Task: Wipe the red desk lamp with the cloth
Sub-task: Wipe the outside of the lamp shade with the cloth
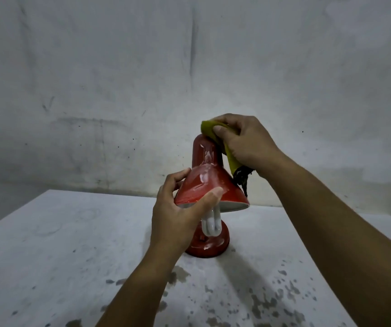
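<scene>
The red desk lamp [209, 185] stands on the table [60, 244], base set near the middle of the top, well back from the near edge and short of the far edge against the wall [119, 67]. Shade is glossy painted metal by appearance: judged stiff, light, and slippery under a damp cloth. The white bulb [211, 224] projects below the shade rim and is judged fragile; contact with it should be avoided. The neck joint is hidden, so the shade may swing under pressure. Best hold is judged to be the shade rim or the base, not the bulb.

Left hand [178, 213]: partly closed, thumb laid over the outside of the shade near its lower rim, fingers curled round the left side. It steadies the shade.

Right hand [246, 142]: closed around the cloth [209, 131], a yellow-green piece with a dark frayed end hanging below the palm. The cloth is pressed against the narrow top of the shade.

Table top shows dark wet-looking spots toward the near edge
</scene>
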